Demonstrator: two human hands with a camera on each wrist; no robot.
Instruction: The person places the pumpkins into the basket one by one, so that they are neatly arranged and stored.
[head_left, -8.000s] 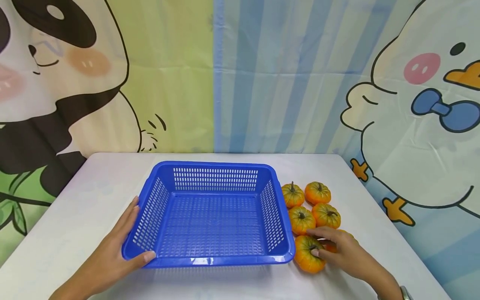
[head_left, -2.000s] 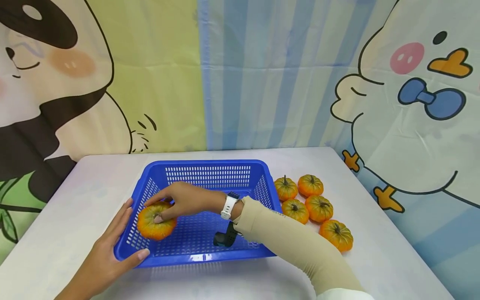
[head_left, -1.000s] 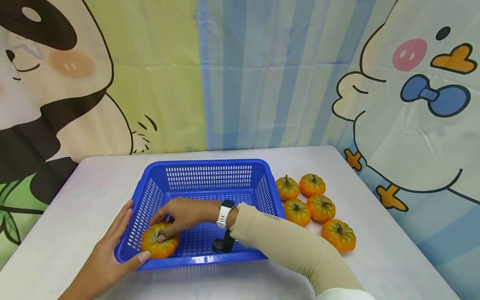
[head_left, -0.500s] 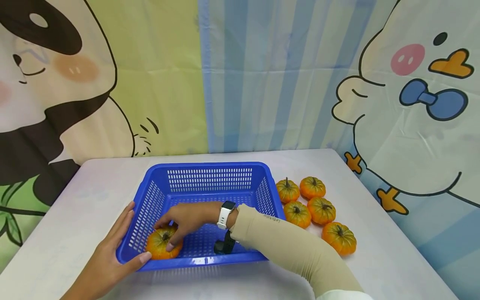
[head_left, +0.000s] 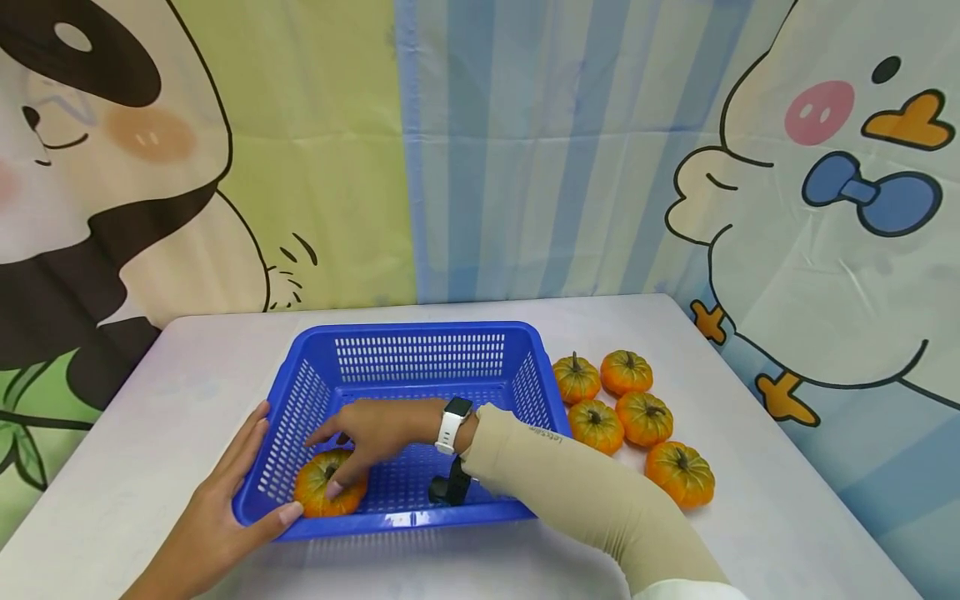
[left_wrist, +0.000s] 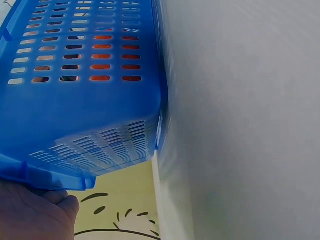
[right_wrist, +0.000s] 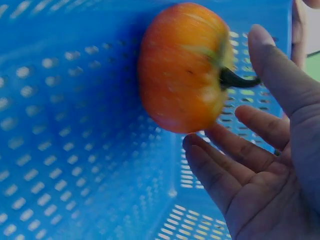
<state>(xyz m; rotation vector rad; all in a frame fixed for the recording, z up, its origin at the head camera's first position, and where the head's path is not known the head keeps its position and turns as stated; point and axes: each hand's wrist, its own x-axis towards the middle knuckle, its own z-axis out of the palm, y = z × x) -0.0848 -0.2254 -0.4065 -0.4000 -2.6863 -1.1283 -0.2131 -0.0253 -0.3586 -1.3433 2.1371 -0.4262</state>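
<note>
A small orange-and-green pumpkin (head_left: 313, 490) sits in the front left corner of the blue plastic basket (head_left: 420, 330). My right hand (head_left: 375, 429) is over it with fingers spread. In the right wrist view the thumb (right_wrist: 280, 75) stands off beside the curved stem of the pumpkin (right_wrist: 182, 70), and the other fingertips are near its lower side. My left hand (head_left: 213, 512) holds the basket's left front corner, thumb at the front rim and fingers along the outer left side. In the left wrist view those fingers lie under the rim, and orange shows through the basket wall (left_wrist: 85, 102).
Several more pumpkins (head_left: 647, 419) stand on the white table (head_left: 780, 517) just right of the basket. A white-strapped watch (head_left: 452, 425) and a black wrist device (head_left: 450, 485) are on the right wrist. A cartoon-printed curtain (head_left: 525, 150) hangs behind the table.
The nearest pumpkin has gone from the basket's right side into its front left corner, carried by my right hand. Its fingers have since loosened and lifted off. The left hand stays at the basket.
</note>
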